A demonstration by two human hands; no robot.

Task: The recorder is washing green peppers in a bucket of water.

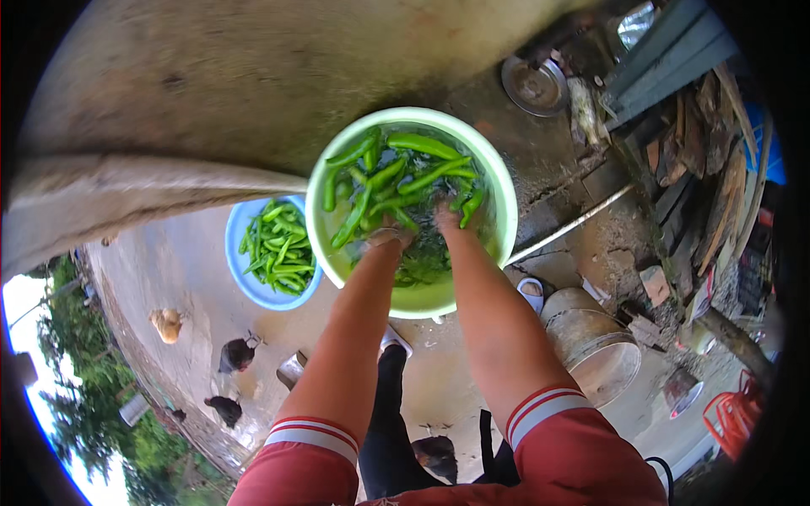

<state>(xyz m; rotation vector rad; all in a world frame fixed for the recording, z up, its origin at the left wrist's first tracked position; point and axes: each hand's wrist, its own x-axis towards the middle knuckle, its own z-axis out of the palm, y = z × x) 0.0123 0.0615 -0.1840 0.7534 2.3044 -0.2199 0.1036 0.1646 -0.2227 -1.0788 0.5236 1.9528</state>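
Both my hands reach into a pale green plastic basin of water, where many long green chili peppers float. My left hand is partly under the water at the lower middle, among the peppers; its fingers are hidden. My right hand is also partly submerged, beside a curved pepper at the right. Whether either hand grips a pepper does not show. A blue basin to the left of the green one holds a heap of green peppers on the wet ground.
A concrete wall rises beyond the basins. To the right are a dirty bucket, a metal basin, a pale rod and stacked firewood. Several chickens stand at the lower left, and one more bird is near my legs.
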